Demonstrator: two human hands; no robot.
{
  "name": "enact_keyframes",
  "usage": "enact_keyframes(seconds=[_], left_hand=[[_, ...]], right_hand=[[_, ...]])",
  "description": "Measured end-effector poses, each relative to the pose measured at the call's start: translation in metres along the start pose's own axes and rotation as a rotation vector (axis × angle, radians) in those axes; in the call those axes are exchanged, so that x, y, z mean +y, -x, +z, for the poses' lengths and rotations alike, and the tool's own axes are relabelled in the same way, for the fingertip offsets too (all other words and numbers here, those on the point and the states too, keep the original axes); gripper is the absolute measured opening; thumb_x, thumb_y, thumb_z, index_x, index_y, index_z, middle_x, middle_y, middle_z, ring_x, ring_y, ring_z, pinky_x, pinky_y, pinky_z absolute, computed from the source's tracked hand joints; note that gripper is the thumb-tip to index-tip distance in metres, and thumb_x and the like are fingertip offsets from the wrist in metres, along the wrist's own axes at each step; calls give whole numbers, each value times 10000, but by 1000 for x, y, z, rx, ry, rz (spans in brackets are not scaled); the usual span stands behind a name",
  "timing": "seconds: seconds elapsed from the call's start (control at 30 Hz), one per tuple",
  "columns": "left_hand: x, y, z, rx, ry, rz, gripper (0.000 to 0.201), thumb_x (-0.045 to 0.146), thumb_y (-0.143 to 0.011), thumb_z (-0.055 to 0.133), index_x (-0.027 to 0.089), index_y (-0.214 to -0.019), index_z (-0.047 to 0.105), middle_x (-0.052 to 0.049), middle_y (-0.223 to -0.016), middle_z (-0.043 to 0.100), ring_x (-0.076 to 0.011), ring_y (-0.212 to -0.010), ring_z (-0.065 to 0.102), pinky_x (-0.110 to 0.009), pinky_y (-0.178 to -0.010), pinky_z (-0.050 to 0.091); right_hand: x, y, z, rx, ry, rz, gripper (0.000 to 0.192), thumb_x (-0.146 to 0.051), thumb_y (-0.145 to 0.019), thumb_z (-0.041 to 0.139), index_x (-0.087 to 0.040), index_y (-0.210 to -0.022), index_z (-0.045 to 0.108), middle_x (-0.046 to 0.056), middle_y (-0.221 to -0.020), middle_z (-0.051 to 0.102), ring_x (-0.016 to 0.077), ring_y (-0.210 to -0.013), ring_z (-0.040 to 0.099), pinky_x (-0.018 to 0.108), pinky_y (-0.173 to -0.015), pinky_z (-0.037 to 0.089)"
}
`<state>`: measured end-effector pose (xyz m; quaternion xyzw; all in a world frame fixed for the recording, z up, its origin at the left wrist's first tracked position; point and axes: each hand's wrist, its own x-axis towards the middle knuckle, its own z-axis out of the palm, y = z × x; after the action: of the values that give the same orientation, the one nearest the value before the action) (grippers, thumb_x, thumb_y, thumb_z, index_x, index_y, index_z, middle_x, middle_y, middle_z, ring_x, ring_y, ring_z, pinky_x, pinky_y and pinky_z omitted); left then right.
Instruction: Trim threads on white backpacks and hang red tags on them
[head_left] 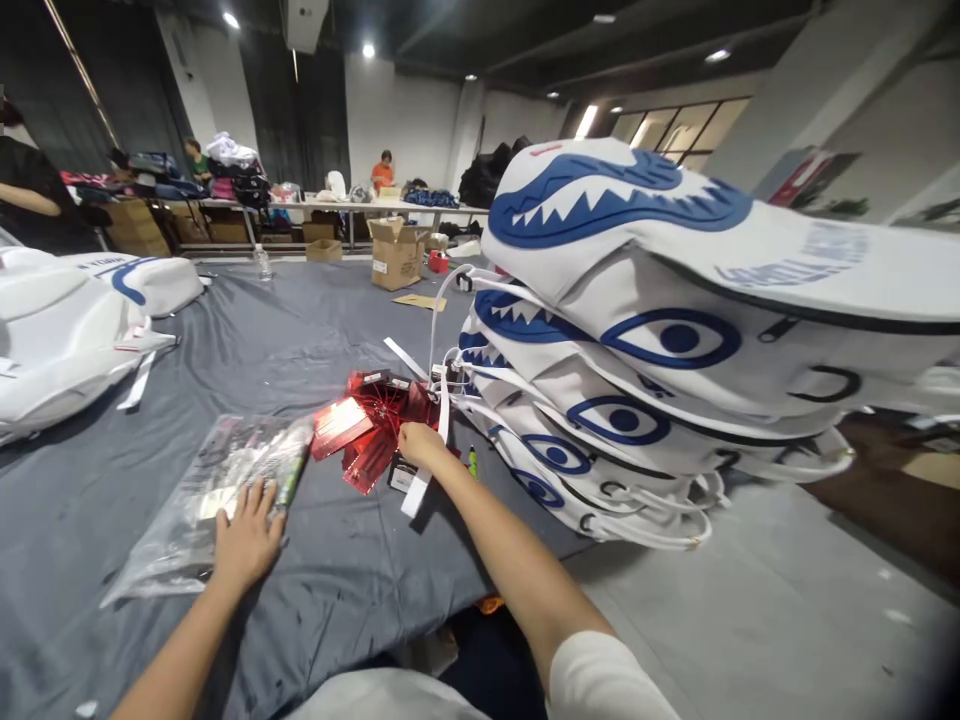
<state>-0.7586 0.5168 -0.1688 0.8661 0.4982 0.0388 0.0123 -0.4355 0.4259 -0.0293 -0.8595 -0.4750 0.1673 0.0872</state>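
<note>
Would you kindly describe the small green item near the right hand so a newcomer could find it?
Start at the tall stack of white shark-face bags on the grey cloth. Beside its base, just past the right hand, lies a small marker, bright yellow-green beside the red foil cards.

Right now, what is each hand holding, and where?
Left hand rests flat on the clear plastic bag. Right hand reaches into the red tags; grip unclear.

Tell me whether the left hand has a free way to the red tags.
Probably yes: the left hand rests on the clear plastic bag, and the red tags lie just beyond, with only the bag between.
</note>
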Motion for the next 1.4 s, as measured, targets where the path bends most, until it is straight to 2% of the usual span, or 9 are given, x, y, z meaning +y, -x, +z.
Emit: enact_keyframes(seconds=[0.1,0.17,0.3,0.43,0.5,0.57,0.67,0.97,1.4], left_hand=[[-30,-2,-17,-4,27,-183,616,473,-986,352,137,-1499,413,-183,-1616,293,-421,-1483,256,-720,-1102,239],[-21,-12,-28,99,69,-236,677,508,-959,414,81,-1485,414,-247,-1593,301,-464,-1466,255,-737,-1102,211],[51,-55,-45,262,299,91,606,403,-956,440,121,-1493,412,-202,-1591,335,-377,-1502,234,-618,-1197,169],[135,-109,-50,142,761,321,591,329,-846,580,179,-1416,524,-126,-1599,359,-324,-1536,166,-540,-1224,199],[161,-126,-51,69,907,396,437,287,-799,597,217,-1224,669,-83,-1537,469,-308,-1542,152,-551,-1223,188],[173,-135,-54,-15,987,462,261,304,-799,575,231,-995,732,-73,-1353,648,-307,-1465,357,-548,-1177,288],[165,-139,-63,-141,1086,491,285,430,-808,586,202,-907,726,-98,-1060,762,-287,-1070,681,-459,-959,506],[130,-122,-88,-336,1206,394,431,577,-663,747,167,-792,714,-60,-794,728,-203,-744,652,-310,-732,516],[138,-105,-66,-67,1210,113,467,620,-734,621,173,-868,611,-37,-814,668,-174,-742,612,-299,-728,511]], right_hand=[[-6,15,9,6,-25,-30,207,-206,-951,496,-187,-946,702,108,-1010,740,216,-932,680,278,-689,402],[-9,24,11,25,-44,-46,214,-227,-958,483,-189,-966,693,110,-1005,740,222,-929,679,275,-681,377],[-16,39,13,53,-105,-55,214,-221,-959,470,-174,-977,678,110,-957,733,210,-896,664,264,-676,351],[-16,51,13,67,-215,-59,196,-199,-933,485,-196,-945,680,52,-882,721,153,-796,628,235,-654,345],[-9,53,12,65,-287,-38,171,-184,-905,513,-198,-900,684,14,-792,699,122,-696,587,217,-611,338],[1,51,10,78,-364,0,161,-159,-875,530,-189,-873,688,-8,-724,668,104,-628,541,207,-578,331],[14,47,8,94,-495,32,162,-124,-831,562,-185,-876,705,-25,-688,634,98,-614,505,202,-574,329],[29,56,25,-258,-955,-105,139,-86,-779,584,-152,-740,700,-40,-634,615,73,-594,519,181,-588,373],[47,86,37,-308,-1170,-68,136,-61,-686,594,-157,-657,685,-51,-581,602,62,-547,478,179,-537,317]])
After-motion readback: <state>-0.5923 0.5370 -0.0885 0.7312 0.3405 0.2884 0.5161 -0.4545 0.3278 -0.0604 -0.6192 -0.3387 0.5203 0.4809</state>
